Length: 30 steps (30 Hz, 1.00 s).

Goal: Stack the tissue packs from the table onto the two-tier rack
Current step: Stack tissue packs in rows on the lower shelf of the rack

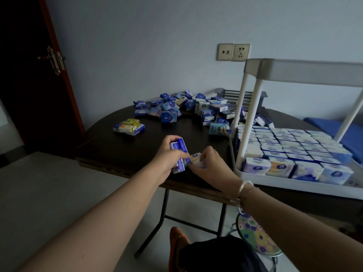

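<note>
The left hand (168,152) curls its fingers round a stack of blue-and-white tissue packs (179,157), thumb on the near side, fingertips over the far top edge. The stack's long axis runs from the fingertips down toward the wrist, tilted slightly right; its printing is too blurred to read. Touching that stack's lower right corner, the right hand (211,163) pinches a single pale pack (196,158) between thumb and bent fingers, its long axis lying roughly left to right. A bracelet (242,188) circles the right wrist.

Both hands hover over the near edge of the dark table (117,150). Just right of the right hand stands the white two-tier rack (255,118); its lower tier holds upright packs in tight rows, and one front pack shows a word beginning "Vind". Beyond the fingers, well apart, lies a loose heap of blue packs (188,108); left of it lies a yellow-green pack (129,125).
</note>
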Tool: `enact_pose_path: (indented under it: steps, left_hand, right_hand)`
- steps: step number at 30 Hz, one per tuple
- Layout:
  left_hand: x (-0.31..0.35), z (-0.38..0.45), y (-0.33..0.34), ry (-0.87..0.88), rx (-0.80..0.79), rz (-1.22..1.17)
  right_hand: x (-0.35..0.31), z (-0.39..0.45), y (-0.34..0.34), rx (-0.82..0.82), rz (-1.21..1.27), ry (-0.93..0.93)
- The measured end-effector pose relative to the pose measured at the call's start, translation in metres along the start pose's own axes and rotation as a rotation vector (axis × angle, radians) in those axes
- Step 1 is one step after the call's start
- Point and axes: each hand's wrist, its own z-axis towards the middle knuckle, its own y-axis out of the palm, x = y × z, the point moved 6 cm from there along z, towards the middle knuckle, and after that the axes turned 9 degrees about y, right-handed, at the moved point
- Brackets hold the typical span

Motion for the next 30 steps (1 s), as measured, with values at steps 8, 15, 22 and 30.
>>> enact_pose_path:
  steps: [8, 15, 22, 30]
  left_hand:
    - [0.030, -0.021, 0.001, 0.096, -0.018, -0.101]
    - [0.084, -0.063, 0.059, 0.260, -0.282, -0.135]
    - [0.117, -0.100, 0.134, 0.346, -0.392, -0.061]
    - [0.110, -0.117, 0.229, 0.271, -0.630, 0.019]
  right_hand:
    - [-0.012, -0.005, -0.025, 0.085, 0.523, 0.134]
    - [-0.019, -0.045, -0.091, -0.011, 0.941, -0.053]
    - [-0.001, -0.097, -0.162, 0.040, 0.815, -0.156]
    - [0.056, -0.127, -0.209, 0.091, 0.695, 0.016]
